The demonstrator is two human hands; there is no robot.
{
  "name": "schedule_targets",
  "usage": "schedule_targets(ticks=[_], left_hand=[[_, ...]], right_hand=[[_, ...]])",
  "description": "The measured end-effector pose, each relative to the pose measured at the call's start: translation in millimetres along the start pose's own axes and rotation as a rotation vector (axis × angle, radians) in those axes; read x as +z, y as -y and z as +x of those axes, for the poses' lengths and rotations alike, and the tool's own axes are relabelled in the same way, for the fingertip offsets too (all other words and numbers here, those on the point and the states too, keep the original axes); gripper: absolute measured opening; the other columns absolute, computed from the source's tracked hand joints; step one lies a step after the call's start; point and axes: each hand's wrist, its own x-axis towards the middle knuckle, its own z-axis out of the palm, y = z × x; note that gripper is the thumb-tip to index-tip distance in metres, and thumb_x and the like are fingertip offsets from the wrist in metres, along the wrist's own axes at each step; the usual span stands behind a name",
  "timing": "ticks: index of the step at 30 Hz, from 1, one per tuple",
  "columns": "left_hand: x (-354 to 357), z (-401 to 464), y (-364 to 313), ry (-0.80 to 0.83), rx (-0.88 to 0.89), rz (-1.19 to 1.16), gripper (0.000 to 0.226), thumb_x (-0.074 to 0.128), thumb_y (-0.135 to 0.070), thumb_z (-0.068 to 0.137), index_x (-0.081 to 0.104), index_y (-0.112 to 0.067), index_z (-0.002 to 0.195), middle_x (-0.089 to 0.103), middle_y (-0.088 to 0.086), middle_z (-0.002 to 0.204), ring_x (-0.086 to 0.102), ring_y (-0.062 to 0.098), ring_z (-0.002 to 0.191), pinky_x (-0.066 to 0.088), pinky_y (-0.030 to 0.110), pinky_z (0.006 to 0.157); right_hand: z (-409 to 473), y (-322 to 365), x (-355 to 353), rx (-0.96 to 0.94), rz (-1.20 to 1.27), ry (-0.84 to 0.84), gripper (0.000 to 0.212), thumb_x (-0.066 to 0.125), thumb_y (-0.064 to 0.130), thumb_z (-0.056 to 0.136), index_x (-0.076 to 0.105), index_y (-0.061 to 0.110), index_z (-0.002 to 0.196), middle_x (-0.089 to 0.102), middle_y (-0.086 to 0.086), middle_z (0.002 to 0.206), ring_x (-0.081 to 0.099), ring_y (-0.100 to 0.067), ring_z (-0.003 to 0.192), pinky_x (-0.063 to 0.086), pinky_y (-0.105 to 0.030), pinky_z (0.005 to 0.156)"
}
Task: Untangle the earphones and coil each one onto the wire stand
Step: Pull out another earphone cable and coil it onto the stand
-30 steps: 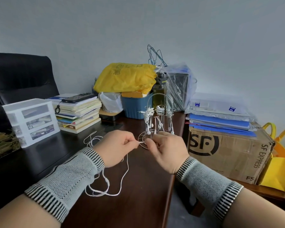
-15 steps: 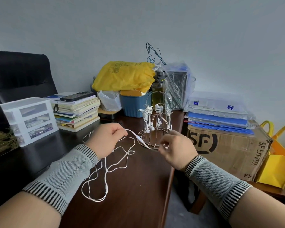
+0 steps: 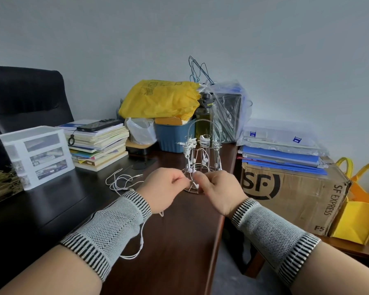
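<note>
A thin wire stand (image 3: 202, 154) stands on the dark wooden desk (image 3: 179, 248), with white earphones coiled round its upper posts and earbuds dangling inside. My left hand (image 3: 162, 190) and my right hand (image 3: 219, 190) meet just in front of the stand's base, each pinching a white earphone cable (image 3: 124, 182) between thumb and fingers. The cable's loose part lies in loops on the desk to the left, with its plug pointing right, and another loop hangs under my left wrist. Its earbud end shows between my fingertips.
A white drawer unit (image 3: 36, 156) and a book stack (image 3: 98, 143) topped by a phone stand at the left. A blue bin (image 3: 175, 135), a yellow bag (image 3: 160, 99) and a bottle sit behind the stand. An SF Express carton (image 3: 290, 192) with blue folders flanks the desk's right edge.
My hands were apart with the cable stretched between them half a second ago. They have come together in front of the stand's base, and the cable loops have shifted on the desk.
</note>
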Motion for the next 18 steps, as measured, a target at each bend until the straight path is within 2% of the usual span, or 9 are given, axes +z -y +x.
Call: schedule_targets(ticks=[2, 4, 7, 10, 12, 14, 16, 18], left_hand=[[-5, 0, 6, -0.004, -0.028, 0.003, 0.024, 0.057, -0.034, 0.093, 0.069, -0.025, 0.074, 0.051, -0.008, 0.050, 0.043, 0.007, 0.047, 0.036, 0.029, 0.054], [-9, -2, 11, 0.007, -0.054, 0.011, 0.023, 0.057, -0.034, 0.093, 0.069, -0.029, 0.074, 0.050, -0.012, 0.046, 0.044, 0.004, 0.043, 0.035, 0.026, 0.051], [-14, -3, 18, -0.007, -0.078, 0.031, 0.022, 0.059, -0.034, 0.092, 0.071, -0.028, 0.074, 0.066, -0.005, 0.062, 0.055, 0.006, 0.057, 0.045, 0.030, 0.061], [-18, -5, 24, -0.036, -0.109, 0.022, 0.021, 0.062, -0.032, 0.090, 0.071, -0.026, 0.073, 0.062, -0.010, 0.056, 0.051, -0.001, 0.050, 0.037, 0.023, 0.057], [-19, -6, 27, -0.047, -0.116, 0.021, 0.019, 0.063, -0.032, 0.090, 0.071, -0.028, 0.073, 0.063, -0.010, 0.060, 0.054, -0.001, 0.056, 0.038, 0.021, 0.059], [-17, -6, 28, -0.039, -0.103, 0.013, 0.019, 0.063, -0.033, 0.090, 0.070, -0.029, 0.072, 0.068, -0.005, 0.068, 0.060, 0.005, 0.065, 0.046, 0.026, 0.064], [-13, -6, 23, -0.014, -0.087, 0.002, 0.020, 0.063, -0.035, 0.089, 0.070, -0.027, 0.072, 0.067, -0.002, 0.065, 0.057, 0.008, 0.060, 0.048, 0.029, 0.064], [-5, -5, 16, 0.000, -0.053, 0.010, 0.023, 0.064, -0.036, 0.089, 0.069, -0.024, 0.070, 0.060, -0.006, 0.057, 0.050, 0.002, 0.052, 0.043, 0.026, 0.058]], right_hand=[[-1, -5, -4, 0.064, -0.032, -0.026, 0.052, 0.044, 0.046, 0.097, 0.055, 0.020, 0.053, 0.053, -0.001, 0.052, 0.054, -0.017, 0.058, 0.039, -0.028, 0.061], [1, -11, -5, 0.102, -0.089, -0.017, 0.050, 0.045, 0.044, 0.096, 0.059, 0.015, 0.057, 0.045, 0.002, 0.048, 0.049, -0.016, 0.055, 0.035, -0.026, 0.057], [2, -19, -6, 0.150, -0.214, 0.039, 0.047, 0.049, 0.036, 0.093, 0.048, 0.014, 0.051, 0.044, 0.000, 0.049, 0.046, -0.015, 0.051, 0.033, -0.024, 0.049], [2, -26, -7, 0.199, -0.322, 0.145, 0.041, 0.053, 0.031, 0.086, 0.046, 0.014, 0.050, 0.047, -0.001, 0.052, 0.048, -0.016, 0.052, 0.040, -0.024, 0.051], [1, -28, -8, 0.227, -0.370, 0.248, 0.033, 0.055, 0.031, 0.084, 0.060, 0.009, 0.060, 0.058, -0.003, 0.063, 0.059, -0.018, 0.062, 0.052, -0.027, 0.058], [0, -24, -7, 0.202, -0.421, 0.326, 0.025, 0.056, 0.029, 0.085, 0.071, 0.011, 0.078, 0.066, -0.001, 0.077, 0.064, -0.017, 0.076, 0.055, -0.026, 0.069], [-2, -20, -3, 0.093, -0.387, 0.260, 0.022, 0.053, 0.024, 0.088, 0.073, 0.017, 0.094, 0.068, 0.001, 0.090, 0.064, -0.017, 0.087, 0.049, -0.023, 0.078], [-2, -11, 2, -0.033, -0.213, 0.094, 0.028, 0.050, 0.017, 0.091, 0.070, 0.019, 0.111, 0.069, -0.002, 0.106, 0.063, -0.019, 0.102, 0.044, -0.023, 0.089]])
